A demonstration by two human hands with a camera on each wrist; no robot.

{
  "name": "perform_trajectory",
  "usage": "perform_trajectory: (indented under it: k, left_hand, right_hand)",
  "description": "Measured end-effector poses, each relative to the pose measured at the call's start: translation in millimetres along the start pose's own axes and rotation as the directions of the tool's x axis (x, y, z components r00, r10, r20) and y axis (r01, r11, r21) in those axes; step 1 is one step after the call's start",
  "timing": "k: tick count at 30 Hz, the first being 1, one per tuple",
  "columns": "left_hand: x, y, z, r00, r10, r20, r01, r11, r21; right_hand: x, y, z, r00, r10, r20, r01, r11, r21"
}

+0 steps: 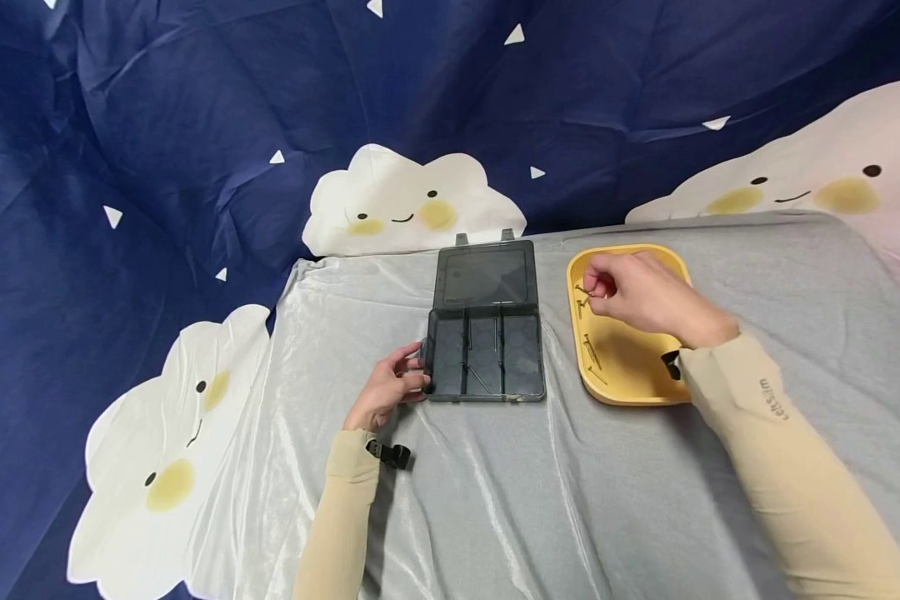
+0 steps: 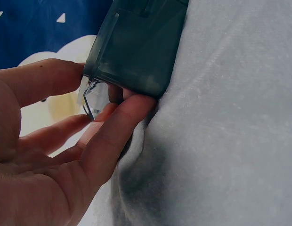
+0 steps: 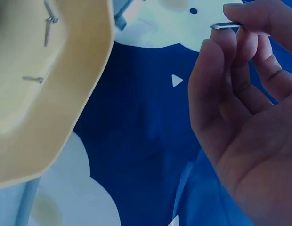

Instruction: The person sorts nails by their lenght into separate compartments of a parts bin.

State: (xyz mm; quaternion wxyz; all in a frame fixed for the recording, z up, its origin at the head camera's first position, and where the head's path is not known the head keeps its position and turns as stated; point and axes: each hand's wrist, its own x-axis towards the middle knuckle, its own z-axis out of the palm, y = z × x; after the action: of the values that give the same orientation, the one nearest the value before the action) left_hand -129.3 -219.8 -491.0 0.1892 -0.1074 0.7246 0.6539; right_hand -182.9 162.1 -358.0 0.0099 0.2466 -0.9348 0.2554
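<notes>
In the head view, my right hand (image 1: 641, 296) is over the yellow tray (image 1: 633, 400). Its thumb and fingertips pinch a small metal screw (image 3: 226, 26), which sticks out past them in the right wrist view. More screws (image 1: 591, 350) lie along the tray's left side. A dark, see-through compartment box (image 1: 522, 358) stands to the left with its lid (image 1: 487, 275) laid back. Thin screws (image 1: 480, 379) lie in its middle section. My left hand (image 1: 390, 387) holds the box's left side, thumb and finger at its corner in the left wrist view.
Wrinkled grey cloth (image 1: 487, 500) covers the table under both containers. A blue curtain (image 1: 420, 83) with smiling clouds hangs behind and to the left. The tray stands a short way right of the box, with cloth between them.
</notes>
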Motion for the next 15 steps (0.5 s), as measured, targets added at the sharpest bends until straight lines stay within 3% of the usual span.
perform_trajectory:
  k: [15]
  left_hand:
    - [0.9, -1.2, -0.7, 1.000, 0.003, 0.004, -0.003, 1.000, -0.004]
  right_hand:
    - [-0.7, -19.3, 21.3, 0.998, -0.024, -0.065, 0.033, 0.990, 0.134]
